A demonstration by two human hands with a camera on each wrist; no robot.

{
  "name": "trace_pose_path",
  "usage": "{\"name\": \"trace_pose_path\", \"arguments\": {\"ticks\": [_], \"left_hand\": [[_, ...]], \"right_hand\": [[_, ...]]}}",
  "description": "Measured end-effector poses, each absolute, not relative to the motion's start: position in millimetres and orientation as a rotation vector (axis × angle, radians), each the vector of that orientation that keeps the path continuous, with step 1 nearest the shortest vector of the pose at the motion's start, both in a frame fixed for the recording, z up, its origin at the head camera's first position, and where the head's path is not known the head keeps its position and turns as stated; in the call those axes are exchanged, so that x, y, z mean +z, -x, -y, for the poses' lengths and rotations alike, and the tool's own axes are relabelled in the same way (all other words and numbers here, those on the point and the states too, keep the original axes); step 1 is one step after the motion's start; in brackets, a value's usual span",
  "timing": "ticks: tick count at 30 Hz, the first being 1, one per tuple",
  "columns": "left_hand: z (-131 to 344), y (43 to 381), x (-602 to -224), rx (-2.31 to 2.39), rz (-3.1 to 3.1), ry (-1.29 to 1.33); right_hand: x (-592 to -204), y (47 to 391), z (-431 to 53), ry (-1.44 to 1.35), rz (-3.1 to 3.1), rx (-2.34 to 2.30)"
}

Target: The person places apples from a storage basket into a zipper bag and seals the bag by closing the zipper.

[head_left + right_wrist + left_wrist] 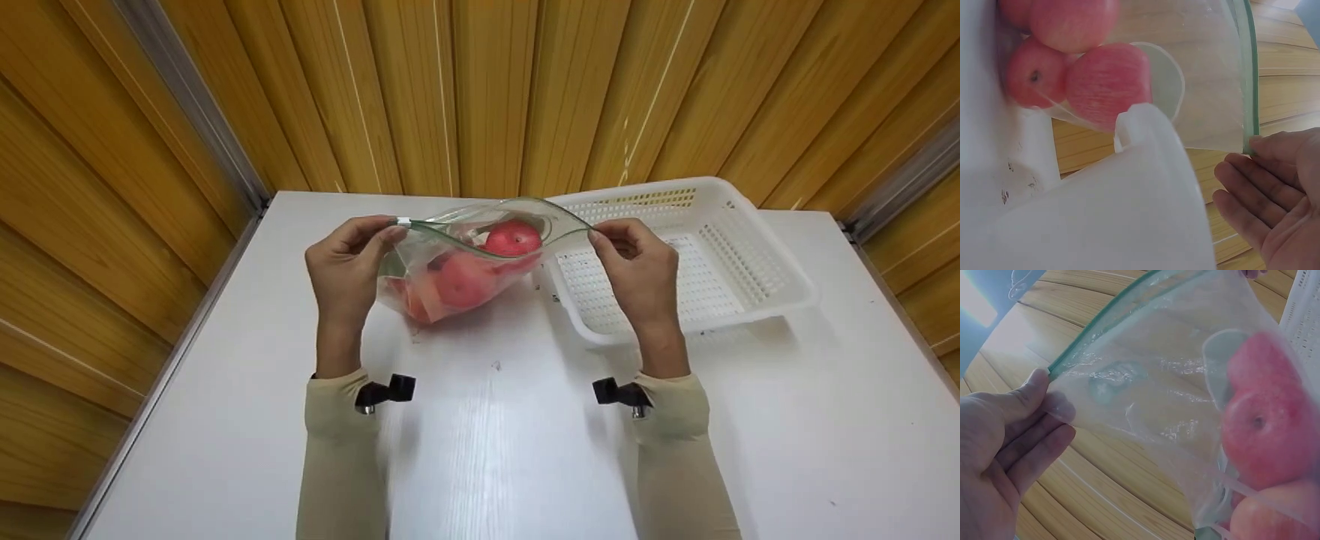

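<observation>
A clear zip bag [420,259] with a green seal strip hangs between both hands, its mouth partly parted. Inside it lie several red apples [465,279], seen through the plastic in all views. My left hand [349,259] pinches the top left corner, beside a small white slider [404,222]. At the opposite corner, my right hand [639,262] pinches the end of the green strip between thumb and index finger. In the right wrist view, the other fingers [1252,197] of that hand lie loosely spread below the bag's edge.
A white plastic basket [795,296] with slotted walls stands on the right of the white table [480,435], behind and beside the right hand. Its rim is close to the bag. Wood-patterned panels [495,97] rise along the table's back and sides.
</observation>
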State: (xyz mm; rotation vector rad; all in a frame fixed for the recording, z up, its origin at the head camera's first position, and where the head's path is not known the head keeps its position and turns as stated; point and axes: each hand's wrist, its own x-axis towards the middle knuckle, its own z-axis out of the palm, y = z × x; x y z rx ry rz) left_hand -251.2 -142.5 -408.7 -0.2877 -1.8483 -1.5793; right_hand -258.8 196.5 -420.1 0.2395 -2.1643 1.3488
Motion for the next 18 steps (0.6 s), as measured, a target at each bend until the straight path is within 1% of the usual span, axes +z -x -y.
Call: {"name": "trace_pose_path", "arguments": {"ticks": [6, 12, 18], "left_hand": [[141.9, 250.2, -406.7, -1.502, 1.832, 0.475], [140.0, 250.4, -404.4, -1.495, 1.778, 0.610], [135.9, 245.3, -402.1, -1.529, 1.746, 0.697]], "right_hand": [[-414.4, 253.8, -186.9, -0.337, 2.075, 1.267], [-404.4, 246.1, -171.6, -0.522, 1.987, 1.156], [-396.3, 234.9, -145.7, -0.740, 1.912, 1.104]]}}
